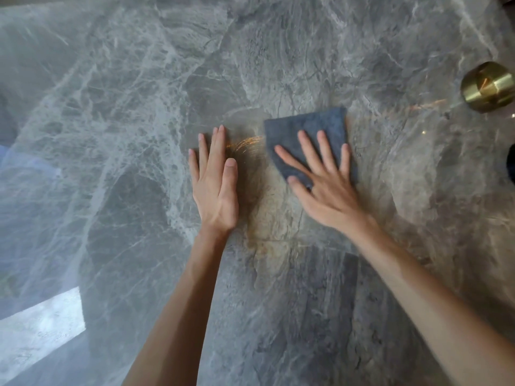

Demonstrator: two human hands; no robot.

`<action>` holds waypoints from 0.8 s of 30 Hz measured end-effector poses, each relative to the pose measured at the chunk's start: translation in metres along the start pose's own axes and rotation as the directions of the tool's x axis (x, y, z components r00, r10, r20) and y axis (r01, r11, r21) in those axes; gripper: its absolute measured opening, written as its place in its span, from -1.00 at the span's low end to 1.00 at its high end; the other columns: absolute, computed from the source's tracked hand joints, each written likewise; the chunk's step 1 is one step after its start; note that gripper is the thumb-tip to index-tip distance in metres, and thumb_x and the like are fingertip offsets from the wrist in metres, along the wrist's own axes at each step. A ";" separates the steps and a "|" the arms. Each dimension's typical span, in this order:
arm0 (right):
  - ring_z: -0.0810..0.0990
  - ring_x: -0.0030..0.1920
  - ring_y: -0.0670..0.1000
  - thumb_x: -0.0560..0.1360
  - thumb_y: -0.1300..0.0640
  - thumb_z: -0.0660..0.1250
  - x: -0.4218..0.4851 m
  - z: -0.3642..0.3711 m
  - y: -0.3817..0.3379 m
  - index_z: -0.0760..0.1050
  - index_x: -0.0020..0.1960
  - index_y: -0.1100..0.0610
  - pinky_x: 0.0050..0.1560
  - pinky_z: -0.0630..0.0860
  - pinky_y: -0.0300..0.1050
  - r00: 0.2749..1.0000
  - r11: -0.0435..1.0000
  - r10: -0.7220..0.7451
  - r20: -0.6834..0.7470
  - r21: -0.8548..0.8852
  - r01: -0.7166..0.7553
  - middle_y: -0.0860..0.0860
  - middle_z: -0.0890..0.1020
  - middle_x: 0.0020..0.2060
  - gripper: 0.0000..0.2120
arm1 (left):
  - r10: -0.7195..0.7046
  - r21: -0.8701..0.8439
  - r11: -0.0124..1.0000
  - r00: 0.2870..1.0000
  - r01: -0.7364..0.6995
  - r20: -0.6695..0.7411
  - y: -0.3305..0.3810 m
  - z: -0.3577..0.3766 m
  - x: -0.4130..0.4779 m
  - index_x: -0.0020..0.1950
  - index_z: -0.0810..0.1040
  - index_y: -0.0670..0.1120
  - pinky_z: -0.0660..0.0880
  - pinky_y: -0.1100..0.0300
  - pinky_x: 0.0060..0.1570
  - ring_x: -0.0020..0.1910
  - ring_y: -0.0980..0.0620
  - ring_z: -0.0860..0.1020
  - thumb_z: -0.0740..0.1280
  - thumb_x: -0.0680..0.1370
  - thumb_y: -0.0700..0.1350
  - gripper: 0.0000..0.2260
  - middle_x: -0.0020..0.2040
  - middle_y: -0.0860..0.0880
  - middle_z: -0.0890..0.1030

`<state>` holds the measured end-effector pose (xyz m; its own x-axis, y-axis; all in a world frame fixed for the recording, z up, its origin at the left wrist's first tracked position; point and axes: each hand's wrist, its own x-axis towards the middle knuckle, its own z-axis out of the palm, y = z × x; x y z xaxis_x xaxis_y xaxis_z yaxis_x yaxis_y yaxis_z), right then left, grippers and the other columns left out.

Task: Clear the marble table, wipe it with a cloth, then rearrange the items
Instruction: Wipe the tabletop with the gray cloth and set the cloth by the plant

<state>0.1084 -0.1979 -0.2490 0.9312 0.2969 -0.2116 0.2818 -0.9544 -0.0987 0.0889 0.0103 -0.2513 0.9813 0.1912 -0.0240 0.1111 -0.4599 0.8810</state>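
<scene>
The grey veined marble table [133, 112] fills the head view. A folded blue-grey cloth [312, 126] lies flat near the middle. My right hand [326, 185] presses on the cloth's near part with fingers spread wide. My left hand [216, 185] rests flat on the bare marble just left of the cloth, fingers together, holding nothing. A small gap separates it from the cloth. The right hand looks slightly blurred.
A round brass object [489, 86] stands at the right edge. Below it a dark object [511, 165] is cut off by the frame. Bright window reflections lie on the marble at the lower left [39, 327].
</scene>
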 end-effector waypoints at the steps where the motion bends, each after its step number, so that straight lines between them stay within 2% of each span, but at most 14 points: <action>1: -0.15 0.62 0.05 0.62 -0.18 -0.11 -0.006 -0.001 0.014 -0.11 0.56 -0.33 0.51 -0.12 0.40 1.000 1.000 -0.018 0.001 -0.007 0.018 -0.12 -0.06 0.62 -0.48 | -0.004 -0.009 1.000 1.000 0.004 -0.004 0.000 0.000 0.000 0.58 0.15 -0.06 -0.21 0.03 0.59 0.61 0.09 -0.02 -0.04 0.66 -0.04 -0.54 0.59 0.07 0.19; 3: -0.15 0.62 0.03 0.61 -0.26 -0.11 -0.011 -0.005 0.030 -0.08 0.57 -0.31 0.52 -0.11 0.38 0.997 0.998 -0.065 0.039 -0.012 0.066 -0.12 -0.04 0.62 -0.47 | -0.006 -0.020 1.000 1.000 0.006 -0.019 0.000 0.000 0.000 0.58 0.16 -0.04 -0.21 0.05 0.59 0.61 0.12 -0.02 -0.03 0.66 -0.03 -0.54 0.57 0.13 0.18; 6: -0.25 0.61 0.11 0.50 -0.47 -0.06 -0.006 -0.007 0.029 -0.18 0.59 -0.23 0.50 -0.21 0.42 0.987 0.992 -0.117 0.110 -0.040 0.122 -0.03 -0.15 0.63 -0.25 | -0.007 -0.031 1.000 1.000 0.006 -0.027 -0.001 0.000 0.003 0.58 0.18 -0.05 -0.21 0.04 0.59 0.61 0.14 -0.02 -0.04 0.66 -0.03 -0.54 0.54 0.21 0.16; 8: -0.26 0.61 0.09 0.54 -0.37 -0.03 -0.007 -0.009 0.026 -0.19 0.59 -0.19 0.52 -0.22 0.39 0.989 0.993 -0.113 0.098 -0.009 0.115 -0.04 -0.16 0.63 -0.29 | -0.011 -0.043 0.999 1.000 0.010 -0.011 -0.001 0.000 0.002 0.58 0.17 -0.06 -0.22 0.04 0.59 0.60 0.15 -0.03 -0.04 0.66 -0.03 -0.53 0.53 0.24 0.14; 10: -0.19 0.62 -0.01 0.58 -0.19 -0.03 -0.008 -0.014 0.033 -0.11 0.61 -0.14 0.56 -0.18 0.30 0.992 0.993 -0.107 0.069 0.067 0.102 -0.10 -0.07 0.62 -0.37 | -0.012 -0.051 0.999 1.000 0.012 0.004 -0.001 -0.001 0.001 0.58 0.16 -0.04 -0.24 0.07 0.58 0.59 0.21 -0.05 -0.04 0.66 -0.03 -0.53 0.52 0.29 0.12; 11: -0.13 0.61 -0.08 0.59 -0.12 -0.03 -0.007 -0.017 0.038 -0.04 0.61 -0.11 0.58 -0.15 0.24 0.995 0.986 -0.094 0.041 0.144 0.087 -0.12 0.01 0.62 -0.40 | -0.018 -0.061 0.998 1.000 0.019 0.011 0.000 -0.001 0.000 0.58 0.16 -0.03 -0.25 0.09 0.58 0.58 0.27 -0.07 -0.03 0.66 -0.03 -0.53 0.50 0.35 0.10; 12: -0.04 0.60 -0.14 0.61 -0.05 -0.01 -0.004 -0.021 0.044 0.06 0.60 -0.07 0.60 -0.10 0.17 0.998 0.954 -0.058 0.014 0.295 0.051 -0.14 0.10 0.60 -0.44 | -0.026 -0.079 0.997 1.000 0.027 0.015 0.001 -0.002 0.000 0.58 0.16 -0.02 -0.26 0.10 0.58 0.55 0.34 -0.09 -0.03 0.66 -0.02 -0.53 0.48 0.40 0.08; 14: 0.14 0.55 -0.21 0.62 0.07 0.03 0.009 -0.031 0.053 0.23 0.55 -0.02 0.61 0.02 0.05 0.997 0.774 0.081 0.004 0.630 -0.066 -0.17 0.26 0.54 -0.51 | -0.045 -0.131 0.990 0.998 0.049 0.032 0.003 -0.003 0.000 0.58 0.16 -0.01 -0.26 0.07 0.58 0.54 0.38 -0.10 -0.03 0.66 -0.01 -0.53 0.48 0.41 0.08; 15: 0.15 0.55 -0.20 0.62 0.09 0.03 0.019 -0.034 0.054 0.25 0.54 -0.02 0.61 0.02 0.05 0.994 0.732 0.105 0.013 0.676 -0.086 -0.20 0.27 0.52 -0.51 | -0.054 -0.158 0.986 0.998 0.060 0.043 0.004 -0.004 0.000 0.58 0.15 -0.01 -0.26 0.04 0.58 0.55 0.34 -0.09 -0.03 0.65 -0.01 -0.53 0.52 0.35 0.10; 16: 0.11 0.57 -0.16 0.62 0.08 0.00 0.028 -0.035 0.052 0.23 0.55 -0.05 0.61 -0.06 0.08 0.997 0.798 0.069 0.015 0.599 -0.064 -0.21 0.23 0.54 -0.51 | -0.061 -0.190 0.979 0.997 0.071 0.054 0.004 -0.005 0.001 0.58 0.14 -0.02 -0.26 0.01 0.58 0.57 0.28 -0.07 -0.04 0.65 -0.01 -0.52 0.56 0.26 0.12; 18: -0.07 0.61 -0.07 0.60 0.05 -0.04 0.045 -0.031 0.039 0.14 0.57 -0.09 0.59 -0.29 0.10 0.996 0.948 -0.089 0.027 0.309 0.077 -0.09 0.09 0.60 -0.47 | -0.074 -0.288 0.953 0.994 0.096 0.084 0.003 -0.011 0.001 0.59 0.12 -0.03 -0.25 -0.03 0.58 0.60 0.18 -0.02 -0.04 0.65 -0.01 -0.52 0.60 0.10 0.15; 19: -0.12 0.61 -0.04 0.60 0.04 -0.03 0.051 -0.028 0.030 0.11 0.58 -0.10 0.57 -0.35 0.06 0.987 0.960 -0.156 0.040 0.241 0.142 -0.04 0.04 0.62 -0.46 | -0.081 -0.364 0.925 0.992 0.113 0.102 0.003 -0.014 0.001 0.58 0.11 -0.05 -0.22 -0.05 0.59 0.60 0.14 0.02 -0.04 0.65 -0.02 -0.52 0.60 0.04 0.16; 21: -0.18 0.62 -0.02 0.58 0.03 0.01 0.055 -0.028 0.010 0.11 0.57 -0.14 0.57 -0.36 0.02 0.959 0.933 -0.274 0.066 0.261 0.249 -0.02 -0.01 0.62 -0.44 | -0.086 -0.529 0.837 0.988 0.142 0.129 0.001 -0.022 0.001 0.59 0.10 -0.10 -0.09 -0.01 0.60 0.58 0.12 0.13 -0.03 0.66 -0.05 -0.52 0.59 -0.04 0.19; 24: -0.19 0.62 0.00 0.55 0.03 0.08 0.048 -0.027 -0.013 0.16 0.55 -0.18 0.59 -0.30 0.09 0.869 0.847 -0.484 0.107 0.306 0.434 -0.01 -0.01 0.62 -0.43 | -0.117 -0.637 0.745 0.979 0.197 0.166 -0.002 -0.033 0.003 0.58 0.09 -0.16 0.15 0.30 0.52 0.53 0.20 0.23 -0.03 0.65 -0.04 -0.50 0.58 -0.06 0.23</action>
<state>0.1553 -0.1721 -0.2313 0.6478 0.7228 -0.2406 0.5722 -0.6702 -0.4727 0.0861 0.0406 -0.2373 0.9739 0.0974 -0.2051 0.1760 0.2472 0.9529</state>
